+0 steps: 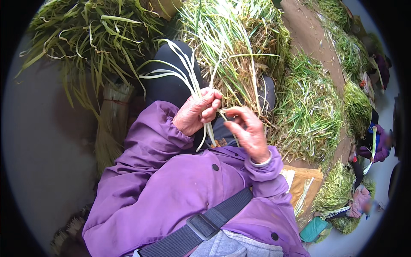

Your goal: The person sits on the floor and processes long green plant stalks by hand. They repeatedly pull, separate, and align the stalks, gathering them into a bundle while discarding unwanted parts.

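Note:
My left hand (199,110) is closed around a small bunch of pale, leafy chive-like stalks (189,75). Their long leaves fan out over my dark trouser leg, and the white lower ends stick out below the fist. Close by on the right, my right hand (245,130) is slightly blurred, its thumb and forefinger apart beside a thin stalk (223,116). Whether the fingertips touch that stalk is unclear. Just beyond both hands, a big heap of green stalks with brown, dry bits (237,61) lies against my legs.
At upper left is a mass of green leaves (93,35) above a tied bundle of pale stalks (117,102). Loose greens (311,109) cover the ground to the right. A tan sack (310,175) bears pale stalks, near a green bundle (314,229). Other people (380,143) sit at far right among heaps.

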The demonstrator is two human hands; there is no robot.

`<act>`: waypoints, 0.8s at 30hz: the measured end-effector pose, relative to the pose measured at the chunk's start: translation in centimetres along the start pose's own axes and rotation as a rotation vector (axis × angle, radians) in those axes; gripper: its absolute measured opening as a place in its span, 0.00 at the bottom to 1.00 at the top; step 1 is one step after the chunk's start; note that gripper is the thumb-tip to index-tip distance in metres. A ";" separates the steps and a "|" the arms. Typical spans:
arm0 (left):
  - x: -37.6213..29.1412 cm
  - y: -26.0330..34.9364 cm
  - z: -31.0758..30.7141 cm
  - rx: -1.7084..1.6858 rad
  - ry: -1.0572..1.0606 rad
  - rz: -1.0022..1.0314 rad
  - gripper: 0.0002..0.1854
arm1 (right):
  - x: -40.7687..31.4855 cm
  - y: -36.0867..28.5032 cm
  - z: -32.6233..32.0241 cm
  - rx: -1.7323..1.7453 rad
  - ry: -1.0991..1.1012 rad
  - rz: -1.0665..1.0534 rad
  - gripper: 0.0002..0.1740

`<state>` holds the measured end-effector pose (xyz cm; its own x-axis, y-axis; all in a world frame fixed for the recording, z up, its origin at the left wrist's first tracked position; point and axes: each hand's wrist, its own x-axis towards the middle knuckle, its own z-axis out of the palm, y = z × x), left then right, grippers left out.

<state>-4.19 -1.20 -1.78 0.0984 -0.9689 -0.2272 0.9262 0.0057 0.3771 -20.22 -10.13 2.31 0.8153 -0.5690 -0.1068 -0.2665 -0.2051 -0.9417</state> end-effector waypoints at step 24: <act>0.7 0.9 0.1 -0.106 -0.105 -0.112 0.18 | -0.9 0.0 0.6 0.245 -0.303 0.320 0.05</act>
<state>-3.31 -1.95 -1.47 -0.0410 -0.9854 -0.1652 0.9630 -0.0831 0.2562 -20.60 -9.15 2.20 0.8348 -0.3086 -0.4559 -0.4287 0.1553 -0.8900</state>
